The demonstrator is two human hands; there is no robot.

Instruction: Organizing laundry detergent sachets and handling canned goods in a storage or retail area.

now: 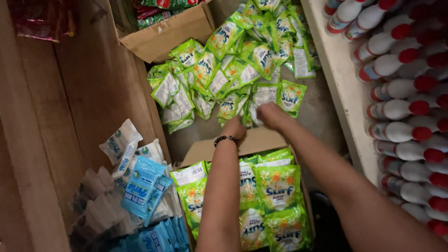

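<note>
Item 1: my left hand [234, 127], beaded wristband on the wrist, at the near edge of the heap of green sachets [233, 60]. Fingers curled down out of sight; whether they pinch a sachet, I cannot tell.

Item 2: my right hand [270, 114], just beside the left, knuckles up, fingers tucked under against 1 green sachet [291, 97] at the heap's edge; grip blurred, cannot tell.

Item 3: open cardboard box [261, 140] beneath my forearms, packed with larger green sachets [277, 186].

Item 4: second cardboard box [163, 37] at the heap's far left.

Item 5: blue and white packets [142, 186], piled left of the near box.

Item 6: grey floor [322, 116], carrying heap and boxes.

Item 7: wooden wall panel [70, 93], left.

Item 8: pale shelf [340, 79], right, stacked with white bottles with red caps [401, 84] lying on their sides.
</note>
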